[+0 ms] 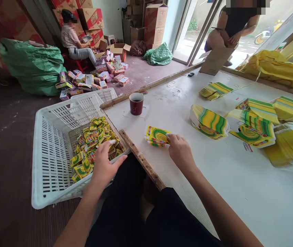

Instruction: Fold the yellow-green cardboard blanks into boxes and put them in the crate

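Observation:
My left hand (106,163) hovers at the near right edge of a white plastic basket (39,154), thumb and fingers apart, with nothing visible between them. Small yellow-and-green boxes (92,137) lie heaped inside that basket. On the white tabletop, my right hand (181,151) pinches the right end of a few flat yellow-and-green cartons (156,135). White coverings show on fingertips of both hands. A dark red mug (136,104) with dark liquid stands beyond the cartons.
Stacks of flat cartons (210,121) cover the table's right side. A wooden strip (143,161) edges the table beside the basket. One person (74,41) sits among pink boxes (105,73) and green sacks (33,65); another person (236,24) is by the doorway.

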`<action>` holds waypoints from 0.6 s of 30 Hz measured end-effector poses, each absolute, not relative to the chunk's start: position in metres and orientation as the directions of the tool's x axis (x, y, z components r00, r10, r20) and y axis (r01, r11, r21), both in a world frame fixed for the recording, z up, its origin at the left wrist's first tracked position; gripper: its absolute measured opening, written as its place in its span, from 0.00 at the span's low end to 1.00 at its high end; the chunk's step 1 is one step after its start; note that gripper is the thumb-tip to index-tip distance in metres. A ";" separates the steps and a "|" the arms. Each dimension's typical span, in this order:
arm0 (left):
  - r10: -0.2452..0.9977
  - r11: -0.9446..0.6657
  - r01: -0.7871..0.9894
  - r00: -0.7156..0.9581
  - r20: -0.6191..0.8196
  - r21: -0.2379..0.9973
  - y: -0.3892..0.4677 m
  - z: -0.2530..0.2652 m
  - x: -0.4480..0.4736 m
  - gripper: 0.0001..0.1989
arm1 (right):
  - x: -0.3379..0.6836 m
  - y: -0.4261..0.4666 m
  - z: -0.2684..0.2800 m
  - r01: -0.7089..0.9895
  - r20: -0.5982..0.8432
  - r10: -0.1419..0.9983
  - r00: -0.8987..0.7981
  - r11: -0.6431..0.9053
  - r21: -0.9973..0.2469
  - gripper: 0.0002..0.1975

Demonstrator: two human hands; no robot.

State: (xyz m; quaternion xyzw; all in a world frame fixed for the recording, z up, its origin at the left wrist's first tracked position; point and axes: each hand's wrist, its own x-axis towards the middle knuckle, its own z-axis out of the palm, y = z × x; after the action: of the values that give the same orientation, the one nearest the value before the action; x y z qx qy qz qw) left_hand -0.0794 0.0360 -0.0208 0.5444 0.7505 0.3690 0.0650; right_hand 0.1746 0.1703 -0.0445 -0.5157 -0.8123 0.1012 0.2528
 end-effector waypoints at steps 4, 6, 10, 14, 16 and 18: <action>0.932 0.048 0.630 -0.307 0.192 0.775 0.038 -0.021 -0.048 0.19 | 0.172 0.167 -0.042 0.786 0.318 0.907 -0.277 0.404 -0.468 0.19; 0.952 0.026 0.532 -0.273 0.142 0.846 0.038 -0.022 -0.037 0.19 | 0.172 0.164 -0.037 0.757 0.305 0.923 -0.235 0.371 -0.538 0.19; 0.962 0.011 0.219 -0.269 0.049 0.976 0.041 -0.021 -0.016 0.33 | 0.164 0.143 -0.013 0.403 0.143 0.966 -0.217 0.222 -0.888 0.19; 0.926 -0.131 -0.258 -0.378 0.025 0.957 0.051 -0.005 0.005 0.40 | 0.145 0.107 0.015 0.074 0.001 0.892 -0.453 0.038 -0.997 0.21; 0.888 -0.193 -0.437 -0.458 -0.032 0.879 0.057 0.008 0.012 0.34 | 0.137 0.093 0.024 -0.019 -0.049 0.800 -0.597 -0.075 -0.997 0.20; 0.851 -0.258 -0.554 -0.518 -0.086 0.791 0.062 0.018 0.017 0.30 | 0.132 0.085 0.027 -0.044 -0.049 0.738 -0.673 -0.106 -0.993 0.20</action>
State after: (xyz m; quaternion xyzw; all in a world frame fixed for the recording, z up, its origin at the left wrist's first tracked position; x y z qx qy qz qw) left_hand 0.0173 0.0624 0.0184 0.1831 0.4048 0.7715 0.4554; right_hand 0.1325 0.0854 0.0269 -0.2870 -0.6046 0.6861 0.2851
